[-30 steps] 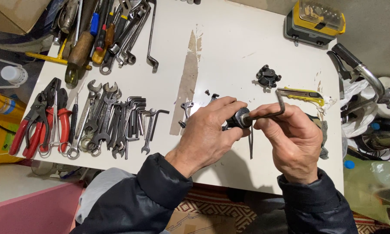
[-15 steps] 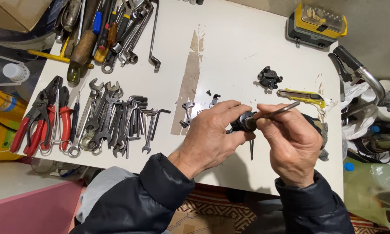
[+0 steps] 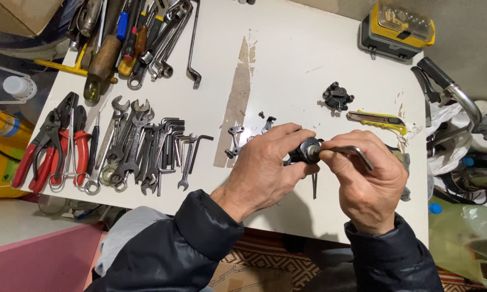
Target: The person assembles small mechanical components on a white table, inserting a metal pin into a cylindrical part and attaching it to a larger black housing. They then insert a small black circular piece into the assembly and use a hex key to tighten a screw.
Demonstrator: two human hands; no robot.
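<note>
We hold a small dark metal part [image 3: 308, 151] over the white tabletop [image 3: 297, 65], with a bent hex key [image 3: 354, 152] set into it.

Going from large to small: the tabletop carries a row of wrenches [image 3: 127, 143] and red-handled pliers [image 3: 49, 143] at the left, a heap of screwdrivers and spanners [image 3: 130, 38] at the top left, and a yellow case [image 3: 399, 28] at the top right corner. Our left hand [image 3: 265, 167] has its fingers clenched around the dark part, just above the near edge of the tabletop. Our right hand [image 3: 365, 181] has its fingers grasping the hex key, whose short end meets the part. Beyond our hands lie a yellow utility knife [image 3: 376, 120], a black cast piece [image 3: 337, 97], and two small flat spanners [image 3: 235, 139] beside a brown streak [image 3: 238, 92].
</note>
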